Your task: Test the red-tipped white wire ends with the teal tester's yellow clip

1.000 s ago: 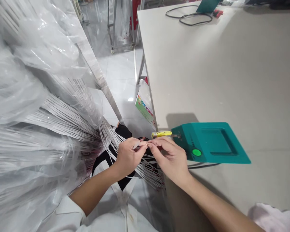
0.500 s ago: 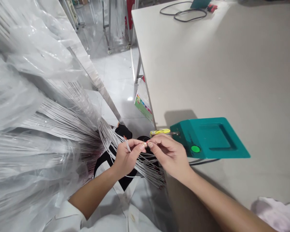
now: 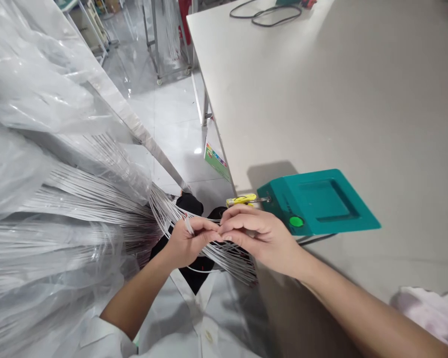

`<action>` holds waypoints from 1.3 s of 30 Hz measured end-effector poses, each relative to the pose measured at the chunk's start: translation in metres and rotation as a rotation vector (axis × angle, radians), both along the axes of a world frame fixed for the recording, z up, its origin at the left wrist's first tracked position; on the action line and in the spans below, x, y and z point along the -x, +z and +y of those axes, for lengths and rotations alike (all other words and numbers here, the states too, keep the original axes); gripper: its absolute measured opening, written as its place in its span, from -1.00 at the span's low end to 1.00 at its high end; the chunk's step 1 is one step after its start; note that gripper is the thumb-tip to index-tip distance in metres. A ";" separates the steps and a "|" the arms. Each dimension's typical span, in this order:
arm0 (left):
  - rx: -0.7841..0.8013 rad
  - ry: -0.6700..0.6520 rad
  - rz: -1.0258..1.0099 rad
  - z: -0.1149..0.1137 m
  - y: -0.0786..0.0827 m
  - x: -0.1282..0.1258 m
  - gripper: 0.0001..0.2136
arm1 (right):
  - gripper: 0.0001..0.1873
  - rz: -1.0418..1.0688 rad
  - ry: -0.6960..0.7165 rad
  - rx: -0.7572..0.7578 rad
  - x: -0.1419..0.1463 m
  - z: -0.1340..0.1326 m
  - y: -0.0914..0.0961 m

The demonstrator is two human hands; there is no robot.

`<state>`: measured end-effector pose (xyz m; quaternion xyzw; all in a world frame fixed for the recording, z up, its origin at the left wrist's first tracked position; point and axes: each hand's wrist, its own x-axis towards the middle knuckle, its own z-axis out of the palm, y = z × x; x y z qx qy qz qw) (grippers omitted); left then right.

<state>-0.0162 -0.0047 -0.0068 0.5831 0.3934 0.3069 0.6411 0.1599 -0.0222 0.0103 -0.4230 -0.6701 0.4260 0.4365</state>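
Observation:
My left hand (image 3: 188,242) is closed in a pinch, with a white cable (image 3: 188,225) crossing over its index finger. Against its fingertips rest those of my right hand (image 3: 259,237), thumb and fingers drawn together; whatever lies between them is hidden. A bundle of white cables (image 3: 229,261) runs beneath both hands, its reddish ends by the table edge. Just beyond the right hand, a yellow clip-like piece (image 3: 242,200) on a metal rod sticks out from a teal device (image 3: 330,201) with a green round button (image 3: 296,222).
Plastic-wrapped cable bundles (image 3: 82,199) fill the left side behind a slanting rail (image 3: 145,136). The pale table (image 3: 321,109) extends on the right, with a looped black cord (image 3: 276,22) at its far end and a whitish cloth (image 3: 429,311) near me. A wheeled rack (image 3: 157,54) stands beyond.
The red bit that showed between my fingertips is now covered. My right fingers have closed in over the left fingertips. The whole view has shifted slightly.

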 end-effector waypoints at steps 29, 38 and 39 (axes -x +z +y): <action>0.105 0.392 0.037 -0.021 -0.014 -0.028 -0.88 | -0.87 -0.835 -0.313 -0.808 0.003 -0.007 -0.029; 0.072 0.447 0.047 -0.014 -0.008 -0.021 -0.85 | -0.85 -0.287 -0.278 -0.265 0.006 -0.010 -0.022; 0.069 0.441 0.048 -0.015 -0.007 -0.022 -0.86 | -0.86 -0.239 -0.308 -0.229 0.007 -0.010 -0.020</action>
